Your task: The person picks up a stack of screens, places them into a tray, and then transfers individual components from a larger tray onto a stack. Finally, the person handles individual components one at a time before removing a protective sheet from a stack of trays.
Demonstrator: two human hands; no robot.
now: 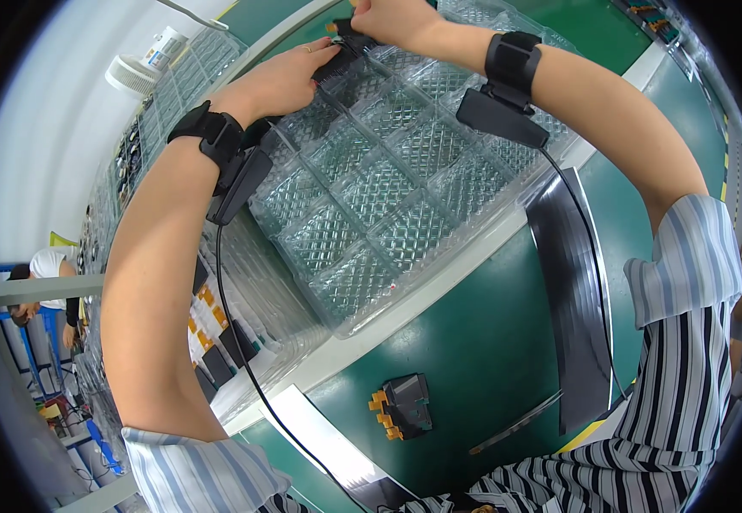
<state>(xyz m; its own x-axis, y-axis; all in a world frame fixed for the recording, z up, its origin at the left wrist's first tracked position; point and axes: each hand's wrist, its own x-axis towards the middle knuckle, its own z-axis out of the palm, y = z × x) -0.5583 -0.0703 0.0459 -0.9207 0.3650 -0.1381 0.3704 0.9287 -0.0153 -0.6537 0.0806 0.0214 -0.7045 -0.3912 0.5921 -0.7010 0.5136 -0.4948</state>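
Note:
At the far side of a clear plastic compartment tray [371, 192], my left hand [281, 81] reaches over with its fingers on a black plastic part [337, 67]. Its thumb side is partly hidden. Close by on the right, my right hand [401, 21] is closed in a pinch beside a small black piece with an orange end [350, 32]. What lies between those fingertips is too small to make out. Nearer me, on the green table, rests another black plastic part with orange connectors [407, 408].
More clear trays are stacked under the top one, beside black and orange parts [217, 333] at the left. A glossy black sheet [568, 299] and a thin strip [516, 423] lie at the right. A white fan-like device [136, 73] stands far left; another person [46, 274] is beyond.

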